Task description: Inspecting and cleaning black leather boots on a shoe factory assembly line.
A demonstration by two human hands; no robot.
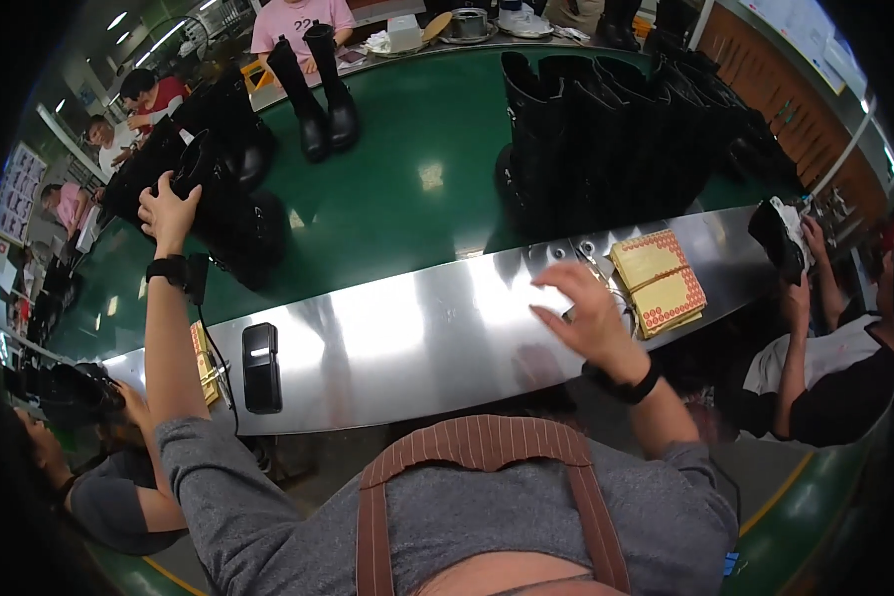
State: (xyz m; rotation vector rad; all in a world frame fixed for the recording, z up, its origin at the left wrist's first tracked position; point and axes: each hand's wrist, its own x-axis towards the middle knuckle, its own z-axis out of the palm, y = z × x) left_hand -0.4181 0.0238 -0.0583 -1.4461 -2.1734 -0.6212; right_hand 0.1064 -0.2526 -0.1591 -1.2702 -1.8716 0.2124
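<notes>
Black boot (230, 214) stands on the green belt (387, 189) at my far left — my left hand (166, 212) grips its soft shaft. It looks heavy, so near the ankle seems safer. My right hand (588, 316) hovers open over the steel ledge (397, 338).

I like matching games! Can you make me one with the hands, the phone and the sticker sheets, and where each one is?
Things:
1. left hand
2. right hand
3. phone
4. sticker sheets

Places:
A. lying flat on the shiny metal ledge, left part
B. stacked on the ledge at the right, beside a hand
C. on a tall black boot on the green belt
D. spread over the metal ledge near the stack

Pairs: 1-C, 2-D, 3-A, 4-B
</notes>
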